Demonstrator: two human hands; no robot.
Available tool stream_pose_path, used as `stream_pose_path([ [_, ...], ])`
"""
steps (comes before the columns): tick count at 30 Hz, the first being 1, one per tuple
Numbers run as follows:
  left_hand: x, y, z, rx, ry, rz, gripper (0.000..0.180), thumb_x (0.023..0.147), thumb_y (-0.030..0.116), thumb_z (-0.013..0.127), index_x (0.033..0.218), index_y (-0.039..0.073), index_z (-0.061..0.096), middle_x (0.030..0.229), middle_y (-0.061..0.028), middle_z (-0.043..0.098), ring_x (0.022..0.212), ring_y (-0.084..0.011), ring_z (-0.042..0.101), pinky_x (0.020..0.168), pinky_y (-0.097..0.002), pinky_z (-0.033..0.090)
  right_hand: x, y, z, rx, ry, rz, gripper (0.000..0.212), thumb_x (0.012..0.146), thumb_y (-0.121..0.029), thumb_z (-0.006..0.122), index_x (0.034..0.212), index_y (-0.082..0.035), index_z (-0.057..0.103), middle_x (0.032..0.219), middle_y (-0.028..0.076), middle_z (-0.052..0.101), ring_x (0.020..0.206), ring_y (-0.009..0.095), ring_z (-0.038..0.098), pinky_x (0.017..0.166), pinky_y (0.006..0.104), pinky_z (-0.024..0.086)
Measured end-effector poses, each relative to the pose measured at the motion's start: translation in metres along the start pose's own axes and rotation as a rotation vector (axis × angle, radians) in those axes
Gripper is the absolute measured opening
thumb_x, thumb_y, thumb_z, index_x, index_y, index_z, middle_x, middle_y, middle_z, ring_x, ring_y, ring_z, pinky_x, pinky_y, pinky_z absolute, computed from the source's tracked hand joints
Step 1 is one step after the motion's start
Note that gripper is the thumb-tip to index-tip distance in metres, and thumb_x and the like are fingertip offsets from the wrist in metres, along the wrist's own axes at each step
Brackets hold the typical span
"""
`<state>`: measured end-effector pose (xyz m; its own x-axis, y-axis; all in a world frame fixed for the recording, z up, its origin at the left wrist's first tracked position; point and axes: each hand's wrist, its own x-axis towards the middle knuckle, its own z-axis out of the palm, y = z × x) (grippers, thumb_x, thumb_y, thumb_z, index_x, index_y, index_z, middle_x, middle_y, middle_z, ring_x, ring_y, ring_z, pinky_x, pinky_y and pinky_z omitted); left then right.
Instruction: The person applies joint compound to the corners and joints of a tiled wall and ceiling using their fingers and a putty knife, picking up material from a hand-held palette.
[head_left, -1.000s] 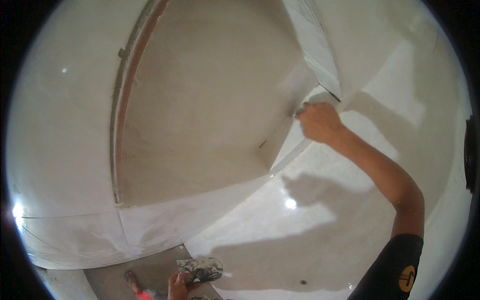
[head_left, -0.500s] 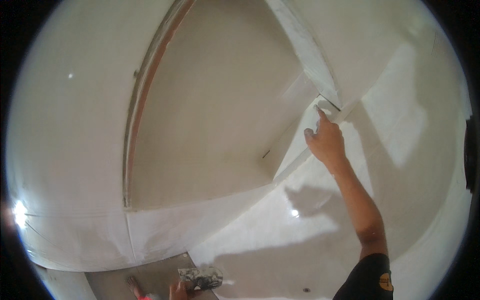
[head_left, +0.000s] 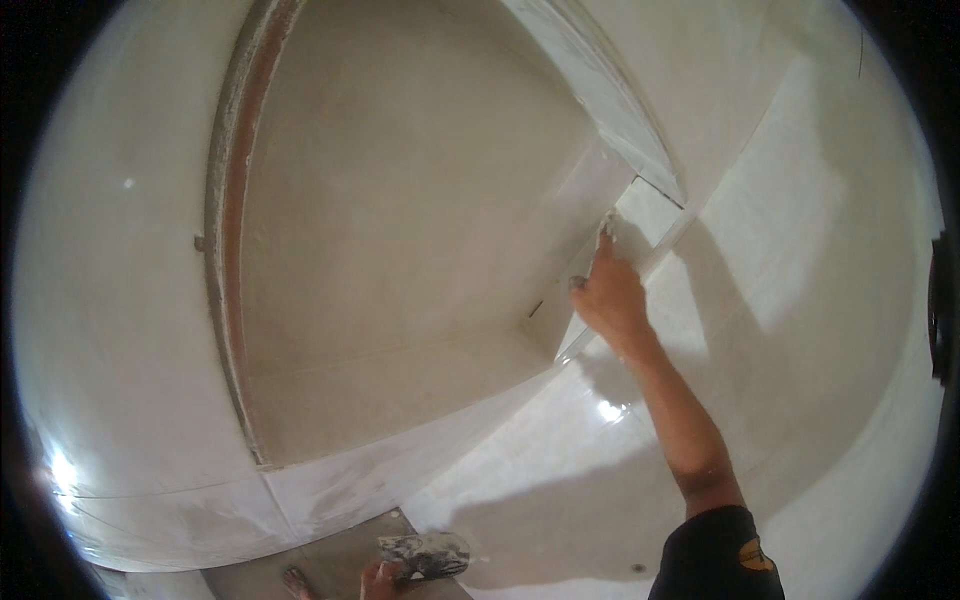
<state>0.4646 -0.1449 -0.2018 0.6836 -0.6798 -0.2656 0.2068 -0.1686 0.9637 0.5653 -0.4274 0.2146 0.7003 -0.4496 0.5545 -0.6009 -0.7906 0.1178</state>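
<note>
White and smooth, the rectangular ledge [head_left: 650, 212] anchors the head view; along its inner edge the right hand [head_left: 610, 296] stretches one white-smeared index finger, seemingly to fit the narrow seam [head_left: 624, 192], its other fingers curled and any grip hidden. Well below and left of the ledge, the left hand [head_left: 378, 580] pinches a flat, grey-and-white smeared plate [head_left: 432, 556], perhaps held level so nothing slides off. The lower border crops that hand; whether the index fingertip touches the seam is unclear.

Unfinished building interior, indicated by a raw reddish recess edge [head_left: 235, 200] at ten o'clock and a smeared plate [head_left: 430, 556] at six.
</note>
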Motion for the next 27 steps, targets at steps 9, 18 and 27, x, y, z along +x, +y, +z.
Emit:
stream_pose_path([
  [9, -0.003, -0.005, -0.003, -0.013, 0.031, 0.143, 0.030, 0.077, 0.009, 0.054, 0.107, 0.005, 0.059, 0.110, -0.0120, 0.061, 0.085, -0.0281, 0.057, 0.082, -0.0442, 0.043, 0.011, 0.015, -0.002, 0.016, 0.189, -0.039, 0.074, 0.074, -0.016, 0.060, 0.136, 0.007, 0.027, 0.091, 0.027, 0.062, 0.088, 0.042, 0.061, 0.080, 0.0481, 0.049],
  [18, -0.022, -0.035, -0.008, 0.063, 0.119, 0.109, 0.030, 0.089, 0.023, 0.052, 0.111, 0.002, 0.053, 0.110, -0.0155, 0.057, 0.092, -0.0266, 0.059, 0.074, -0.0403, 0.054, -0.013, -0.011, -0.007, -0.041, -0.068, 0.084, 0.072, 0.076, -0.013, 0.058, 0.139, 0.001, 0.026, 0.105, 0.028, 0.058, 0.102, 0.042, 0.055, 0.090, 0.0463, 0.045],
  [27, -0.039, -0.030, -0.004, 0.497, 0.240, 0.292, 0.035, 0.081, 0.025, 0.066, 0.105, 0.003, 0.054, 0.107, -0.0170, 0.056, 0.100, -0.0318, 0.055, 0.082, -0.0413, 0.051, -0.043, 0.016, 0.056, 0.137, -0.172, -0.035, 0.068, 0.075, -0.011, 0.057, 0.136, 0.002, 0.031, 0.102, 0.029, 0.059, 0.100, 0.043, 0.057, 0.089, 0.0473, 0.045],
])
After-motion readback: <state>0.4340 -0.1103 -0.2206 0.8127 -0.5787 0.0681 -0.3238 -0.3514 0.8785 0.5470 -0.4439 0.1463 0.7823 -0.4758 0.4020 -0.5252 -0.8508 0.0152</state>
